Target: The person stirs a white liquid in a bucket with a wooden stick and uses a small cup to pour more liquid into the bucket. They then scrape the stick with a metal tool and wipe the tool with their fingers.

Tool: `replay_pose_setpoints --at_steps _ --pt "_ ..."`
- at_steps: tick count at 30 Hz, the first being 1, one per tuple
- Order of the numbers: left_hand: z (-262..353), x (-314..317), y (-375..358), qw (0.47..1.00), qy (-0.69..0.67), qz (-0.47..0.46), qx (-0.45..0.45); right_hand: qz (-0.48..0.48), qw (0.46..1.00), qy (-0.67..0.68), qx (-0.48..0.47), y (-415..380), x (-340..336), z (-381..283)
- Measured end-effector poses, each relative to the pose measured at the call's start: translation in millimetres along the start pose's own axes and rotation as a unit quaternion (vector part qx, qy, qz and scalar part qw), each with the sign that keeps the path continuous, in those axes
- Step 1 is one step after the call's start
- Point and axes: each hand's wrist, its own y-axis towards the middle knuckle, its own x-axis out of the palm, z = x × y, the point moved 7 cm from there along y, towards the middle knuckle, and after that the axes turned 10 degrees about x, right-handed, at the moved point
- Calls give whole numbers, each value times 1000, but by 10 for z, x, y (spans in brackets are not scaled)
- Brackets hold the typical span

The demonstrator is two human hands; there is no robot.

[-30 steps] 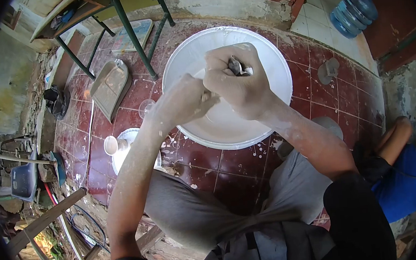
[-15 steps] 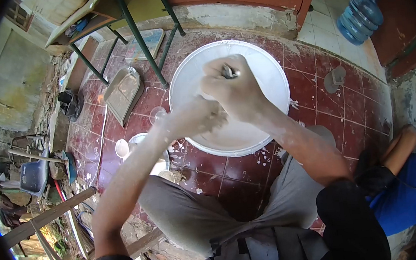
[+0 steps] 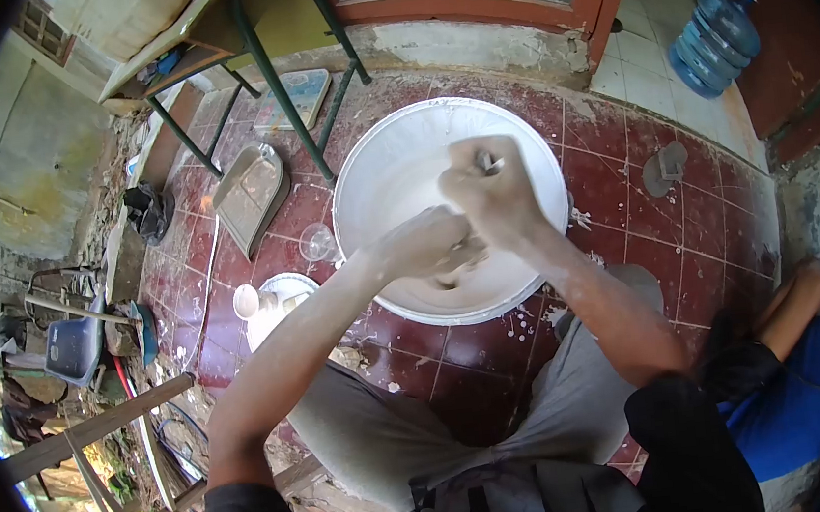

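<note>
Over a big white tub (image 3: pixel 346 154) between my knees, my two dust-coated hands work close together. My right hand (image 3: pixel 493 194) is a fist, its thumb side up, and a small grey-white tip shows at the top of the curl; I cannot tell what it belongs to. Slightly lower and to the left, my left hand (image 3: pixel 428 239) has its fingers curled, with its palm hidden. Pale greyish-white material (image 3: pixel 394 188) covers the tub's bottom, and a small dark mark (image 3: pixel 447 283) shows in it just under my left hand.
Left of the tub are a clear cup (image 3: pixel 317 242), a white container (image 3: pixel 285 290) with a small cup (image 3: pixel 247 301) and a dustpan (image 3: pixel 251 197). A green-legged desk (image 3: pixel 264 68) stands behind. Rightward are a blue water jug (image 3: pixel 715 44) and a seated person (image 3: pixel 788 387).
Both fists have moved right and down in the view, staying close together. The scene sits a little lower now, and the dark mark in the tub has come into sight.
</note>
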Motion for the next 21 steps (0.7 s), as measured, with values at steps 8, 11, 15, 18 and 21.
replay_pose_setpoints --at_steps 8,11,15,18,21 --pt "-259 -99 -170 996 -45 43 -61 -60 988 -39 -136 -131 231 -127" --pt "-225 136 -206 991 -98 22 -92 2 999 -4 -47 -4 73 58" --pt "-30 -209 403 998 -49 43 -3 51 979 -113 -159 -13 -263 -158" --pt "-186 -73 6 994 -81 31 -74 -19 990 -58 -127 -113 -16 -69" --pt "-69 -15 -80 996 -15 68 -64 -35 998 -6 -46 -94 19 50"
